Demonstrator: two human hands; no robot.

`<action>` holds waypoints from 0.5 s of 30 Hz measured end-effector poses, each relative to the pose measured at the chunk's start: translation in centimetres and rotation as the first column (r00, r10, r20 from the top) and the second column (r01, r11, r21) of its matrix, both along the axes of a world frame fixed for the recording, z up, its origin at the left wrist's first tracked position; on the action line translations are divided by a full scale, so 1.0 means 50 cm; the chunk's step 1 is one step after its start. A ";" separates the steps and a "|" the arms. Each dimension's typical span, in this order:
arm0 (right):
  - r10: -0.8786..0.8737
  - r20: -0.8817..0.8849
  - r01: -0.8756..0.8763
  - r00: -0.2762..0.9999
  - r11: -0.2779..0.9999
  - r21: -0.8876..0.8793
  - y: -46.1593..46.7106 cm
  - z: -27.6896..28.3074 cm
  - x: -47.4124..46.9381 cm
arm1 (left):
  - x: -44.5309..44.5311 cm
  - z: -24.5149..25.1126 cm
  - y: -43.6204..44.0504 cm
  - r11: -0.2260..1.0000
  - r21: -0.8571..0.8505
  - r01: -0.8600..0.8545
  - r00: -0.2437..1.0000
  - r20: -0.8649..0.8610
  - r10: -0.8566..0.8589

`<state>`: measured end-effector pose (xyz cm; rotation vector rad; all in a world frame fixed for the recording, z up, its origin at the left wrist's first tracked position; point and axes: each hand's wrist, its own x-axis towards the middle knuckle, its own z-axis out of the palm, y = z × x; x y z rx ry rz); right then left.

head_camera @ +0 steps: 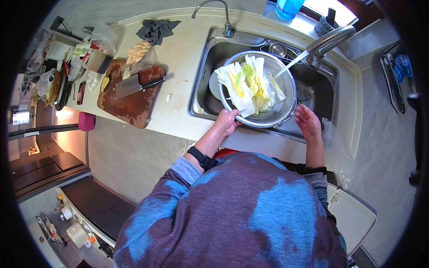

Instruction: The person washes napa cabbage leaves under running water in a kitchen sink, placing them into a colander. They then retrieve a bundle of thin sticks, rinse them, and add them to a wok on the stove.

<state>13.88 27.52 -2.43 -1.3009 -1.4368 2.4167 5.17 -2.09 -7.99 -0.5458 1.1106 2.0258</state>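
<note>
A round metal basin [291, 100] is over the sink, with pale cabbage leaves [239, 88] and water inside. Water runs into it from the large metal faucet [330, 40]. My left hand [228, 122] grips the basin's near left rim. My right hand [308, 122] is just right of the basin with its fingers apart and nothing held in it. Beneath the basin lies the stainless steel sink [209, 53], partly hidden. A white round dish [213, 86] shows past the basin's left side.
Left on the counter, a cleaver [129, 87] lies on a worn cutting board [129, 112], beside a bagged braided-looking food [139, 52] and a dark cloth [157, 30]. A thin faucet [228, 28] stands behind the sink. A wire rack [293, 55] holds a small glass dish.
</note>
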 end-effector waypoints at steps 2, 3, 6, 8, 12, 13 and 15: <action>0.006 -0.005 -0.006 1.000 1.000 -0.005 0.001 -0.002 0.000 | 0.000 0.000 0.001 1.000 -0.019 0.005 1.000 0.007 -0.005; 0.005 0.003 -0.005 1.000 1.000 0.002 0.002 -0.003 0.000 | 0.000 0.000 0.002 1.000 -0.006 0.001 1.000 0.022 -0.001; 0.005 0.005 -0.005 1.000 1.000 -0.006 0.004 -0.005 0.000 | -0.002 0.000 0.004 1.000 -0.012 0.007 1.000 0.026 -0.006; 0.002 0.007 -0.001 1.000 1.000 -0.008 0.005 -0.005 -0.002 | -0.003 0.000 0.006 1.000 -0.024 0.017 1.000 0.025 -0.017; -0.001 0.011 0.001 1.000 1.000 -0.009 0.006 -0.004 -0.006 | -0.005 -0.002 0.007 1.000 -0.017 0.015 0.999 0.038 -0.014; -0.001 0.011 0.001 1.000 1.000 -0.010 0.006 -0.004 -0.007 | -0.006 -0.002 0.007 1.000 -0.023 0.020 0.999 0.031 -0.019; 0.002 0.012 -0.001 1.000 1.000 -0.012 0.007 -0.006 -0.009 | -0.006 -0.003 0.008 1.000 -0.008 0.020 0.999 0.041 -0.019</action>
